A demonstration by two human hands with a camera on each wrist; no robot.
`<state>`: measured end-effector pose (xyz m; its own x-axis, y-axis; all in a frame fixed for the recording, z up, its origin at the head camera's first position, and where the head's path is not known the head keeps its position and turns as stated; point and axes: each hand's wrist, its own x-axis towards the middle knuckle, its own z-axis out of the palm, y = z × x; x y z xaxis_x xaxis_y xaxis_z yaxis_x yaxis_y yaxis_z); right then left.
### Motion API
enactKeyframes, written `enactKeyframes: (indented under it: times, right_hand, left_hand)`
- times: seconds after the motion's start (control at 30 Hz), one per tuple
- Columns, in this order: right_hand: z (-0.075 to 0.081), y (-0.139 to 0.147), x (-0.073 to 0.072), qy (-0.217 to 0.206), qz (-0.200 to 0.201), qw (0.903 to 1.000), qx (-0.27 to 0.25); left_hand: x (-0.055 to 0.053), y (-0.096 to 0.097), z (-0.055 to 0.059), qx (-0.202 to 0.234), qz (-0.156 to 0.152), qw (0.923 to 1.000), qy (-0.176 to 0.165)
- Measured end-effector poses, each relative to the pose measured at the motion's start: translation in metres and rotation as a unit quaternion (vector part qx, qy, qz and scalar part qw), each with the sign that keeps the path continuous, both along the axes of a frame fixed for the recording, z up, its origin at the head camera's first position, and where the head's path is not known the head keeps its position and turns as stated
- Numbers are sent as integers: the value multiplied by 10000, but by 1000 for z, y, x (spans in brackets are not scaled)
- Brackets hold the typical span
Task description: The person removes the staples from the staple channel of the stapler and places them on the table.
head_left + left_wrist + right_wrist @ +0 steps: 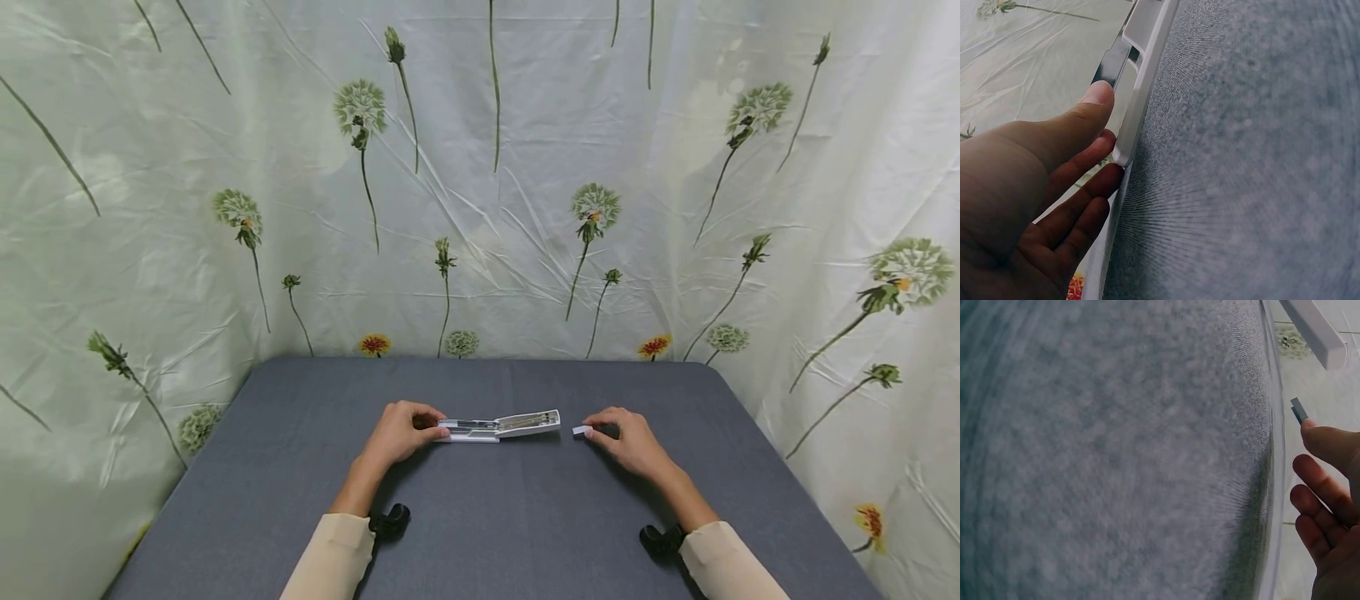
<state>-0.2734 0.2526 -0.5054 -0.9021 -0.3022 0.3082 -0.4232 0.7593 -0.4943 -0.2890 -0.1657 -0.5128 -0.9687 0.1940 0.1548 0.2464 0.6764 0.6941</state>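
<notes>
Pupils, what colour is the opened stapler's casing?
The stapler's casing is white; the head view shows it best.

A grey fabric-topped table with rounded far corners stands before a satiny dandelion-print curtain, which also hangs along the table's left and right sides. Creases cross the curtain above the table's far edge, with orange blossoms printed just over that edge and green dandelion heads higher up. Soft light looks whiter to the table's right, greener to its left.
</notes>
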Motion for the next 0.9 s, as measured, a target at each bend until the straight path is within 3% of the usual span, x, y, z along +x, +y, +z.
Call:
enactKeyframes:
  times: [0.47,0.9]
  right_hand:
    - [-7,4,1,-369,-109,9992,140]
    - [-9,4,1,-137,-76,9993,354]
  left_hand:
    - [0,0,-2,21,17,10000,-12]
    - [0,1,-2,52,86,9999,14]
